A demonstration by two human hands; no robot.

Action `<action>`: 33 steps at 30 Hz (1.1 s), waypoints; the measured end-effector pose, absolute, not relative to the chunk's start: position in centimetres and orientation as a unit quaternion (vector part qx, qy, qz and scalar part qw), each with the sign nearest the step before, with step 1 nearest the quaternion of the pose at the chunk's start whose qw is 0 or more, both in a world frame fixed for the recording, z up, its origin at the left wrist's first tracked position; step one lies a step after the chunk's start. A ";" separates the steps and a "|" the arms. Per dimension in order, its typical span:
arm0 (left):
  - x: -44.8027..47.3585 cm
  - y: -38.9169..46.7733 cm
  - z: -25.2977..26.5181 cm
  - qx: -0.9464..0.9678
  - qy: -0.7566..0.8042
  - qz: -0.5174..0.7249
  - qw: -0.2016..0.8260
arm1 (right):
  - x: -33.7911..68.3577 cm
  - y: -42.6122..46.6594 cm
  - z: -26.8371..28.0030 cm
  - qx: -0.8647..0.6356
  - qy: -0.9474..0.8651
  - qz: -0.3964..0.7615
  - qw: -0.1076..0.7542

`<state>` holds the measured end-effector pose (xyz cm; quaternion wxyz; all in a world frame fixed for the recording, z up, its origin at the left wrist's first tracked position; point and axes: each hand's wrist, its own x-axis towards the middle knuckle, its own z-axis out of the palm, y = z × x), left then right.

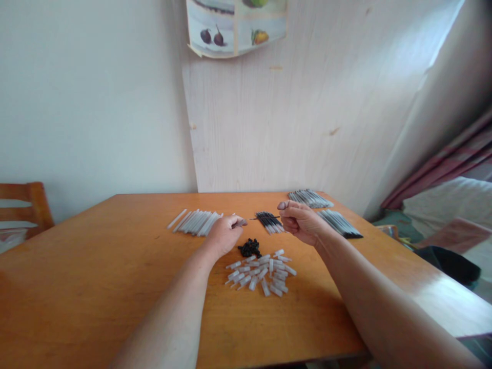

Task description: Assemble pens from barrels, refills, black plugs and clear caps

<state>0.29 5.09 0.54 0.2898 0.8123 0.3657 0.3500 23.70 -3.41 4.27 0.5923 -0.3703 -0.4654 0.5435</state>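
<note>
My right hand [302, 223] is closed, pinching a thin dark rod [267, 219] that points left towards my other hand. My left hand [226, 233] has thumb and fingers pressed together; whatever they hold is too small to make out. A narrow gap separates the rod's tip from the left fingertips. Behind and below the rod lies a row of dark sticks with pale ends [269, 223]. Translucent white tubes [197, 223] lie side by side just left of my left hand. Between my forearms sit a heap of small black pieces [250, 248] and a spread of small clear caps [265, 271].
Two bundles of slim grey-and-black sticks lie on the right: a nearer bundle [340, 224] beside my right wrist and a farther bundle [309, 198] at the back edge. The wooden table [96, 277] meets the wall. A chair [26, 205] stands at left.
</note>
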 end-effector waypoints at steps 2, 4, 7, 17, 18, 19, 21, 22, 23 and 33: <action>0.3 5.1 0.5 0.817 0.358 0.347 0.288 | 23.7 -3.4 4.2 -0.371 -0.465 0.548 0.589; 0.4 5.0 0.5 0.822 0.351 0.345 0.286 | 23.6 -3.4 4.2 -0.372 -0.464 0.551 0.585; 0.4 4.9 0.5 0.833 0.343 0.336 0.275 | 23.6 -3.3 4.1 -0.376 -0.464 0.553 0.581; 0.4 4.7 0.2 0.856 0.334 0.304 0.252 | 24.0 -3.3 4.0 -0.384 -0.474 0.575 0.546; 0.4 4.7 0.2 0.857 0.333 0.300 0.253 | 24.1 -3.3 4.0 -0.387 -0.476 0.575 0.541; 0.4 4.6 0.2 0.859 0.332 0.295 0.254 | 24.1 -3.3 3.9 -0.390 -0.478 0.574 0.538; 0.4 4.5 0.3 0.861 0.333 0.284 0.259 | 24.1 -3.3 4.0 -0.394 -0.480 0.573 0.534; 0.4 4.4 0.4 0.861 0.333 0.279 0.264 | 24.1 -3.3 4.0 -0.395 -0.481 0.573 0.533; 0.4 4.3 0.4 0.860 0.335 0.275 0.270 | 24.2 -3.3 4.0 -0.395 -0.481 0.573 0.533; 0.9 3.4 1.0 0.848 0.312 0.260 0.340 | 22.1 -2.9 2.9 -0.428 -0.477 0.525 0.559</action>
